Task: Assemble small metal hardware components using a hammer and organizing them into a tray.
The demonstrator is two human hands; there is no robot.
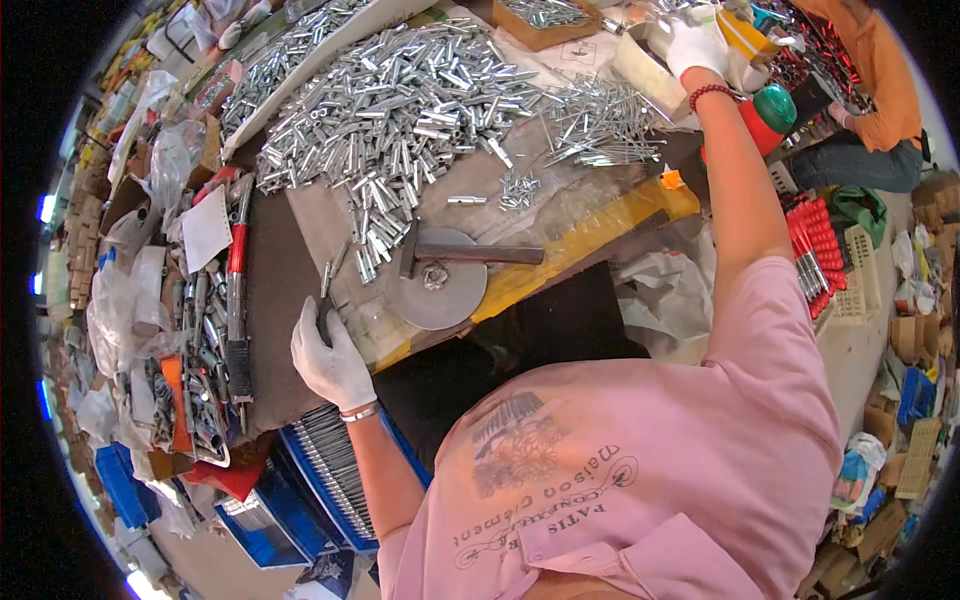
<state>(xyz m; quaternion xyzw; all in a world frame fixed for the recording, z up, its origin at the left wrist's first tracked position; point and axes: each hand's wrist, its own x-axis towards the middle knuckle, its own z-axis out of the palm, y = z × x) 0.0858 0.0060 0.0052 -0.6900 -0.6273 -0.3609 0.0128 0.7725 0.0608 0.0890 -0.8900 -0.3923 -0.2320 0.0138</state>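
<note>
two gloved hands are working apart. our left hand (330, 362) is pinching a small metal pin (325, 281) upright at the bench edge, just beside the round steel disc (437, 279) and the hammer (462, 253) lying across it, probably kept within reach for striking. our right hand (695, 45) is reaching far to the containers (640, 62) past the pile of metal sleeves (400, 110); we cannot tell its grip.

Head view: single fisheye, worn on the person's head, looking steeply down over the pink shirt (640, 470) onto the worktop (330, 220); near range; edges bend toward the rim; no second view
</note>
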